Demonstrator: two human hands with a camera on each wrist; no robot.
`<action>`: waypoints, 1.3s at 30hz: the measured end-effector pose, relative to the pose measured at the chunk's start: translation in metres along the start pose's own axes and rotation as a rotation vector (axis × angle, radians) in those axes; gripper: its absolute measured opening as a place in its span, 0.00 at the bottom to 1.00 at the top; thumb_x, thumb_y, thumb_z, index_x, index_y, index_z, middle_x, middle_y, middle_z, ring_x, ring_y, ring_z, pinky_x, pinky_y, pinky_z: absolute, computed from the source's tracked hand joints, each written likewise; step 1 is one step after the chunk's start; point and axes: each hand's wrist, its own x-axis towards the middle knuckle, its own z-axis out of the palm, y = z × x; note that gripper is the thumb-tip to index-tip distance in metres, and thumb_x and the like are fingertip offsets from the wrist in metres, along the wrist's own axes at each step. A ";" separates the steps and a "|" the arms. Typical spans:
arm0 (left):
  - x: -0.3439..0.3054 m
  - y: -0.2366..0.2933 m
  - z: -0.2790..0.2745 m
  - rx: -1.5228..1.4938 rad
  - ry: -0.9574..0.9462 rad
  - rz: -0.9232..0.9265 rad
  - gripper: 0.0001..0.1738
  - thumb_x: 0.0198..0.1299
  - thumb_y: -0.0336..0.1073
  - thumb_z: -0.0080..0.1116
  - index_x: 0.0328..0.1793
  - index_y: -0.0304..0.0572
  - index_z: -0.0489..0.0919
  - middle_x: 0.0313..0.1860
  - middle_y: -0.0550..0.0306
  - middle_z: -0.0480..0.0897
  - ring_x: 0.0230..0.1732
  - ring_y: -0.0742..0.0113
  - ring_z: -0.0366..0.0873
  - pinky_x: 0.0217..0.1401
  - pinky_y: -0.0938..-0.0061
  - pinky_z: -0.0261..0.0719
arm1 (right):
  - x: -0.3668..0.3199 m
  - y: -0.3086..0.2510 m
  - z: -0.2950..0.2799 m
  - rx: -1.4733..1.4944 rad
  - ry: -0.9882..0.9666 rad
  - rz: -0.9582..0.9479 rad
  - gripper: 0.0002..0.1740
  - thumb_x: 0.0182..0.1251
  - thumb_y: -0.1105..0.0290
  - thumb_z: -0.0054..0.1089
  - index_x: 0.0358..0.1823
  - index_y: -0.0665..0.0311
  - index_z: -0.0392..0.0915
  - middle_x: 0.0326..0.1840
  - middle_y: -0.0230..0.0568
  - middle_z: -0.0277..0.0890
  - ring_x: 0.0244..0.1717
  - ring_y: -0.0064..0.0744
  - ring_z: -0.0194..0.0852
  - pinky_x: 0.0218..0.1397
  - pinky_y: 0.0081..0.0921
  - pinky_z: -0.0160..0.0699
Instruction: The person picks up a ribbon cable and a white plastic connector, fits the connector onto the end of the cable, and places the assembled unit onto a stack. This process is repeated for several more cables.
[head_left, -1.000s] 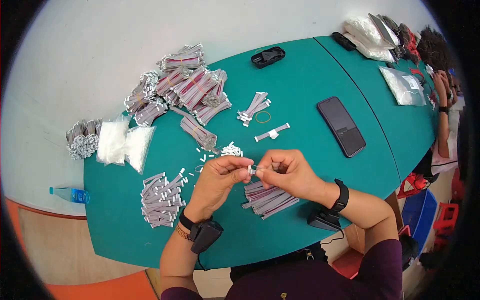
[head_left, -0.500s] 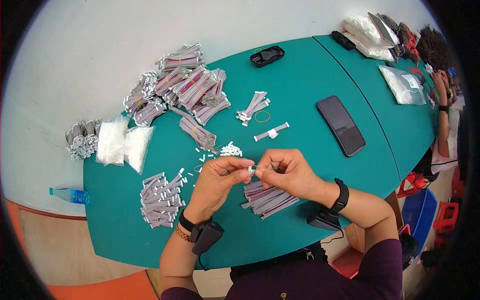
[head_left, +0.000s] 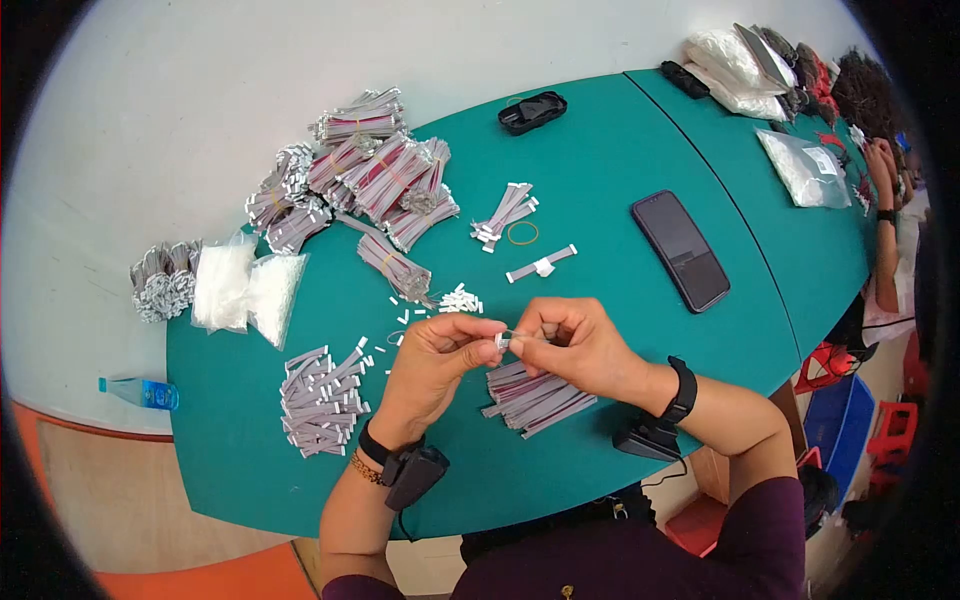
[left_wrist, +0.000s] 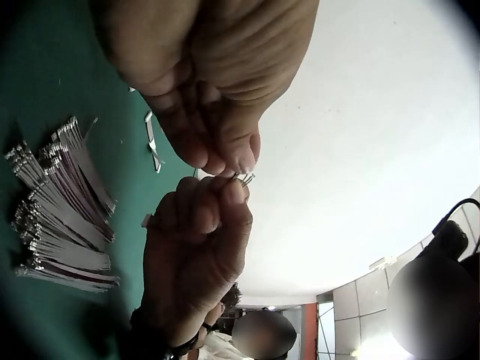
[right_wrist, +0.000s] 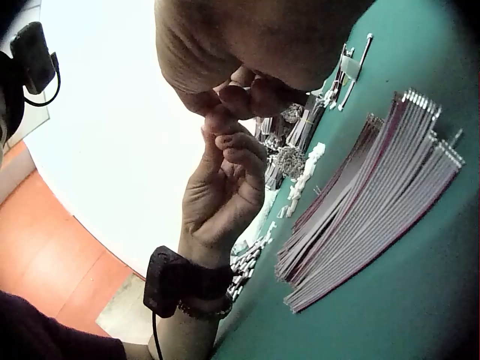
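Fingertip to fingertip, my two hands meet over the green table (head_left: 440,500). A small white connector (head_left: 501,341) is pinched between the thumb and forefinger of my left hand (head_left: 432,368). My right hand (head_left: 585,348) pinches a short ribbon cable right beside the connector; most of this cable is hidden by the fingers. Thin wire ends (left_wrist: 246,178) show between the fingertips in the left wrist view. Below the right hand lies a fan of loose grey ribbon cables (head_left: 537,402) with dark red edge wires. Loose white connectors (head_left: 461,299) are scattered just beyond the left hand.
Cables with white ends (head_left: 325,405) lie in a heap on the left. Banded cable bundles (head_left: 390,175) are piled at the back, near bags of white parts (head_left: 225,285). A phone (head_left: 682,250), a rubber band (head_left: 523,233) and a bottle (head_left: 140,392) also lie here. Another person's arm (head_left: 886,250) is at far right.
Both hands keep the same place and pinch; only the small parts at the fingertips shift slightly. The things on the table have not moved.
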 end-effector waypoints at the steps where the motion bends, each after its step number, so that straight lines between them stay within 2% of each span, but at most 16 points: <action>1: 0.000 0.000 0.000 -0.003 -0.001 0.001 0.10 0.55 0.26 0.63 0.44 0.33 0.79 0.36 0.54 0.82 0.35 0.70 0.78 0.41 0.79 0.76 | 0.000 -0.001 0.000 -0.011 -0.003 0.008 0.07 0.65 0.72 0.57 0.29 0.65 0.73 0.20 0.25 0.71 0.20 0.07 0.63 0.22 0.11 0.57; 22: 0.000 -0.002 0.000 -0.044 -0.014 0.000 0.10 0.54 0.26 0.63 0.43 0.33 0.79 0.36 0.54 0.82 0.35 0.70 0.78 0.40 0.79 0.76 | -0.001 0.000 0.001 -0.035 0.007 -0.009 0.07 0.64 0.72 0.58 0.29 0.65 0.73 0.20 0.24 0.70 0.21 0.08 0.62 0.22 0.12 0.58; 39: 0.001 -0.004 0.000 -0.027 -0.016 0.044 0.11 0.55 0.26 0.63 0.45 0.32 0.80 0.37 0.55 0.82 0.37 0.73 0.79 0.42 0.81 0.77 | -0.003 -0.004 0.002 -0.093 0.016 -0.067 0.04 0.63 0.75 0.57 0.30 0.67 0.73 0.22 0.22 0.67 0.25 0.08 0.60 0.25 0.12 0.59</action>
